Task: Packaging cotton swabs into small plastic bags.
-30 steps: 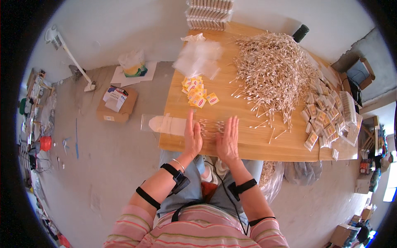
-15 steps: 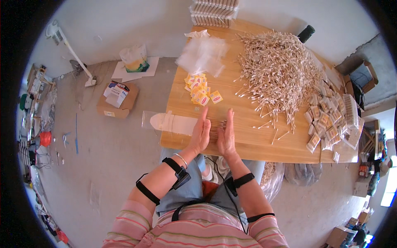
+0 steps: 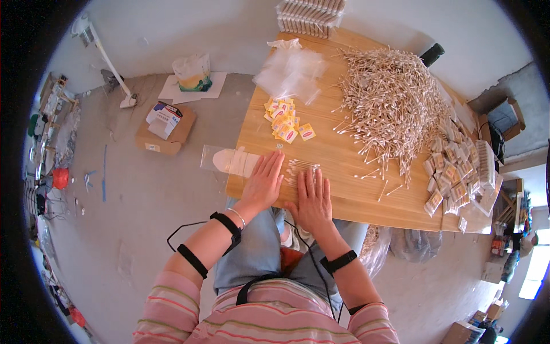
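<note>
Wooden table [image 3: 335, 150], grey floor [image 3: 143, 229]. Filled clear packets [image 3: 450, 172] piled by right edge. Near edge: left hand [image 3: 263, 180], right hand [image 3: 312, 200] flat, fingers extended, beside cotton swabs [image 3: 299, 167].

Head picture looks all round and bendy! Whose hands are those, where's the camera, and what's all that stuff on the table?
No robot here: these are a person's own bare hands. The camera sits on the person's head and looks down; its wide, curved lens makes straight edges bend.

The left hand is flat, by one end of a white strip. The right hand is flat too, its fingertips at a small row of swabs. Neither hand is closed around anything.

On the table there's also a big swab heap, yellow cards, clear bags and, to the right, filled packets.
</note>
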`<state>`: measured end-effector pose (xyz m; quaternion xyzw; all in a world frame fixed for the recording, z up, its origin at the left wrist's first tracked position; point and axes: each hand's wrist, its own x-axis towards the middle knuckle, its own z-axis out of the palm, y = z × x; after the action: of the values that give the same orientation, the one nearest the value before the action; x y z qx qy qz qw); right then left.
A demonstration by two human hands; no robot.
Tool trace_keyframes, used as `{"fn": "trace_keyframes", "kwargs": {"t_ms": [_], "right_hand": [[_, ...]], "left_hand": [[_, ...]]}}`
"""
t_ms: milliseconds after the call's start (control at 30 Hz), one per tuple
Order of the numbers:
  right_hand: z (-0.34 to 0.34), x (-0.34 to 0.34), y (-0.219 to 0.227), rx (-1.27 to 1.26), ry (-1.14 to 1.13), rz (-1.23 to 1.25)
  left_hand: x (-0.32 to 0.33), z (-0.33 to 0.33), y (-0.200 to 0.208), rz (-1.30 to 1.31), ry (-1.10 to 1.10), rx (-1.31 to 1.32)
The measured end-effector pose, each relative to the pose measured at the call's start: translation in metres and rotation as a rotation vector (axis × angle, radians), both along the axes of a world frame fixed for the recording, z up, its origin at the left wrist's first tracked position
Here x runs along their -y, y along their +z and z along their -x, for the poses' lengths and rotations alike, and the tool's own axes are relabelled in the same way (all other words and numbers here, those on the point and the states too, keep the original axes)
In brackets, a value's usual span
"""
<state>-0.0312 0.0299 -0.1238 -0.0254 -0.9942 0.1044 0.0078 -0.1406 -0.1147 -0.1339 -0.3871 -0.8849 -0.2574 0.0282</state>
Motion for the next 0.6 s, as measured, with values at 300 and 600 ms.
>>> {"fn": "trace_keyframes", "kwargs": {"t_ms": [300,600], "right_hand": [[0.012,-0.004,-0.004,0.042,-0.007,-0.009],[0.013,-0.008,-0.006,-0.099,-0.048,0.012]], "left_hand": [[-0.012,0.002,0.009,-0.062,0.106,0.01],[-0.013,0.002,0.003,-0.014,0.186,0.02]]}}
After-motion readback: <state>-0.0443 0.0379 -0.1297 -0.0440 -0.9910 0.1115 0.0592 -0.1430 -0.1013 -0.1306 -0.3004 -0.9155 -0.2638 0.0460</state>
